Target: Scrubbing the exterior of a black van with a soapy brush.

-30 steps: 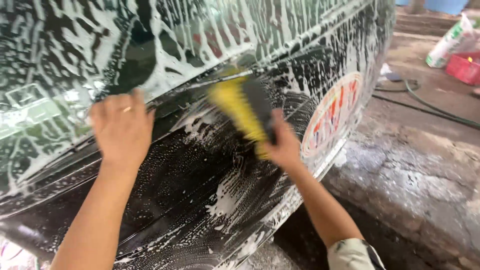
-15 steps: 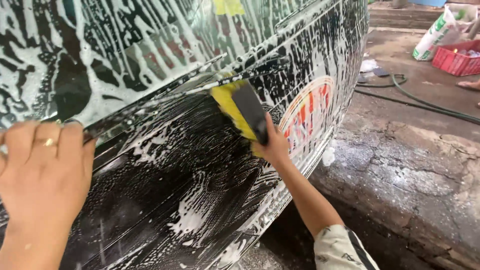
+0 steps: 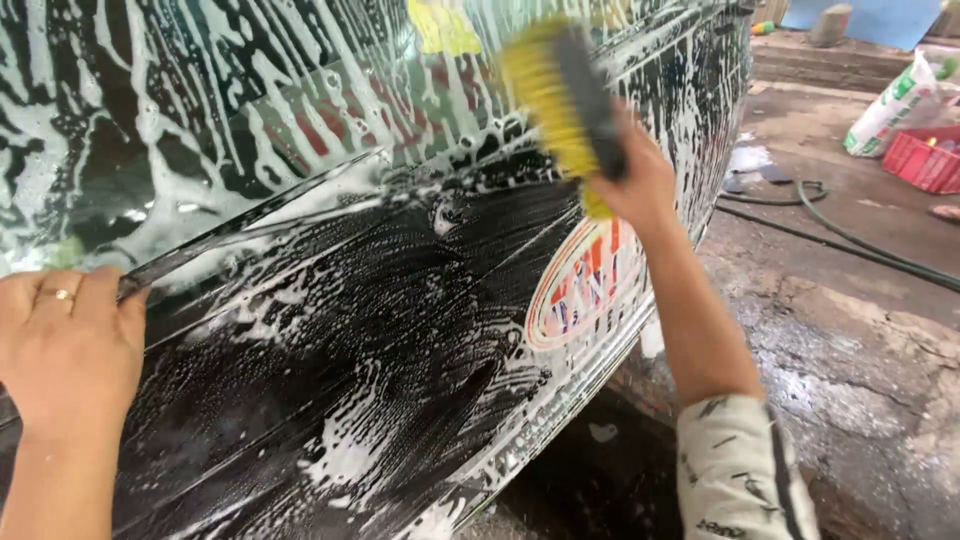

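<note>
A black vehicle body [image 3: 330,330] covered in white soap foam fills the left and middle of the view. My right hand [image 3: 635,175] grips a scrub brush [image 3: 565,95] with yellow bristles and a dark back, pressed against the foamy panel near the top, just above a round red-and-white sticker [image 3: 585,285]. My left hand [image 3: 65,345], a ring on one finger, rests flat with its fingers together on the wet panel at the far left, below the soapy window glass [image 3: 200,110].
Wet, cracked concrete ground [image 3: 850,340] lies to the right. A dark hose [image 3: 850,240] runs across it. A red crate [image 3: 925,160] and a white sack [image 3: 890,105] stand at the far right, beside a raised step.
My right hand has swept the brush up and to the right along the panel, past the round sticker. My left hand has slid to the far left edge of view.
</note>
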